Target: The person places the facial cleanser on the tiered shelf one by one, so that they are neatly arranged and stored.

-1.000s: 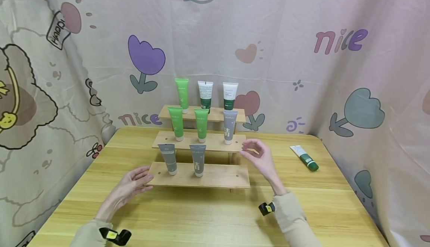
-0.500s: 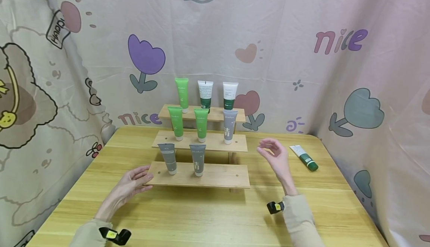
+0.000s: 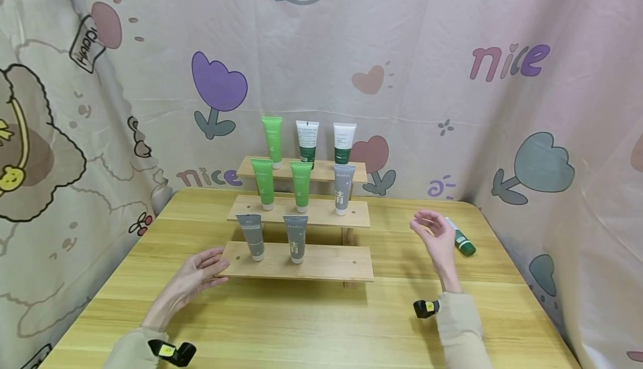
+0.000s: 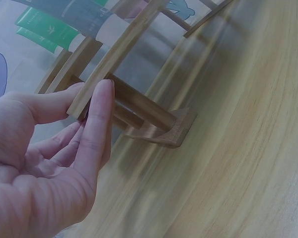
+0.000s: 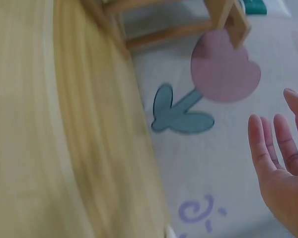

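Note:
My left hand [image 3: 193,277] pinches the left end of the lowest board of a three-step wooden display stand [image 3: 329,262]. In the left wrist view, the thumb lies above the board edge [image 4: 114,57] and the fingers below it. My right hand [image 3: 437,239] hovers over the table on the right with fingers loosely bent, holding nothing. Behind it a white-and-green squeeze tube [image 3: 464,244] lies on its side, partly hidden by the hand. On the bottom step stand a grey tube [image 3: 252,237] and a second grey tube [image 3: 296,238], both upright toward the left.
The middle step carries two green tubes [image 3: 301,185] and a light grey-blue tube [image 3: 343,189]. Above stand a green tube [image 3: 272,141] and two white-and-green tubes [image 3: 344,141]. A printed curtain [image 3: 412,23] hangs behind the wooden table [image 3: 301,324].
My right hand has moved right, away from the stand to just beside the lying tube, which it now partly covers. The left hand keeps its place on the board.

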### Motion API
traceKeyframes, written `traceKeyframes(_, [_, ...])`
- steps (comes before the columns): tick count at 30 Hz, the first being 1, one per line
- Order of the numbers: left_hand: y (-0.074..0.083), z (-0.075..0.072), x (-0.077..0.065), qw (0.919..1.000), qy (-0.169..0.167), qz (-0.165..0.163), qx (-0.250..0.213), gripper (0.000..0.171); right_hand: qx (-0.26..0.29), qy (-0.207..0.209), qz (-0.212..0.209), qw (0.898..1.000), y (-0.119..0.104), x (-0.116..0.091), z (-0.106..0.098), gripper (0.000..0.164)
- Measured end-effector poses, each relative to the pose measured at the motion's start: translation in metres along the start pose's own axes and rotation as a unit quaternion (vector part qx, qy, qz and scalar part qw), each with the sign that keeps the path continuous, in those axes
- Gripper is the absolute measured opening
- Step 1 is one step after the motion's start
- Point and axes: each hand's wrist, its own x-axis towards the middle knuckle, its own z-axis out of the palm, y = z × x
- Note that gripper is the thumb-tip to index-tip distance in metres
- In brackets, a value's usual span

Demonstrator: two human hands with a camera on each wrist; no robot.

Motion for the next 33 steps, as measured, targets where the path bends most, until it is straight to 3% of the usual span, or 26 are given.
traceKeyframes(8, [0.000,0.000,0.000,1.0000,0.002,0.000,-0.001,0.074,-0.005,0.054,0.028,0.998,0.007,0.001,-0.022,0.036])
traceKeyframes(18, [0.000,0.000,0.000,1.0000,0.000,-0.001,-0.003,0.074,0.001,0.133,0.005,0.991,0.025,0.005,-0.042,0.035])
traceKeyframes(25, [-0.001,0.000,0.000,1.0000,-0.002,-0.003,-0.004,0.075,-0.002,0.180,0.015,0.984,0.029,0.008,-0.055,0.029])
traceKeyframes(33, [0.000,0.000,-0.001,0.9999,-0.006,-0.009,-0.006,0.077,-0.066,0.214,0.038,0.974,0.037,0.009,-0.071,0.031])
